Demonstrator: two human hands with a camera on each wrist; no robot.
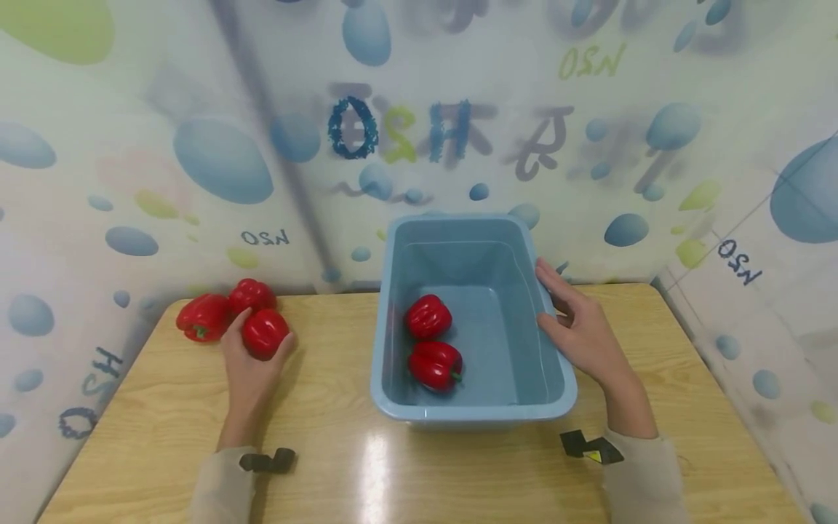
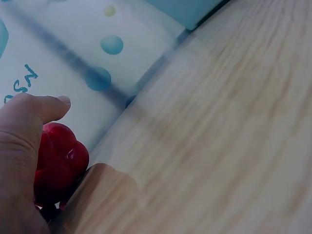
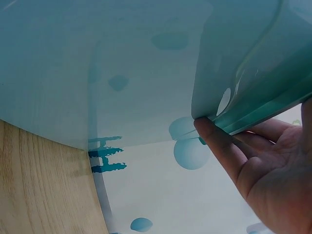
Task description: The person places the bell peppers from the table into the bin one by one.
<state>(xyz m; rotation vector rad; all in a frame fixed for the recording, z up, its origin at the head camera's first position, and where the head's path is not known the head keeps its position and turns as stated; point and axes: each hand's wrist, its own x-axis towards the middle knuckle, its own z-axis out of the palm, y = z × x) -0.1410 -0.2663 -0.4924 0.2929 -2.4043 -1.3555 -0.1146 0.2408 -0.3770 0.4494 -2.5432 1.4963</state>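
Note:
My left hand [image 1: 252, 371] is around a red bell pepper [image 1: 265, 333], with thumb and fingers on opposite sides of it. In the left wrist view that bell pepper [image 2: 61, 163] sits between the spread digits, partly hidden by the hand. Two more red peppers lie right behind it, one to the left [image 1: 204, 318] and one at the back [image 1: 252, 295]. My right hand [image 1: 583, 327] grips the right rim of a light-blue plastic tub [image 1: 474, 413]. Inside the tub, along its left side, lie two red bell peppers, one behind [image 1: 428, 316] the other [image 1: 435, 365].
The tub stands on a light wooden table [image 1: 314, 466], close to the back wall [image 1: 314, 145] with its blue and green drops and lettering. Another wall [image 1: 753, 240] rises along the right side. Dark wrist mounts sit on both sleeves.

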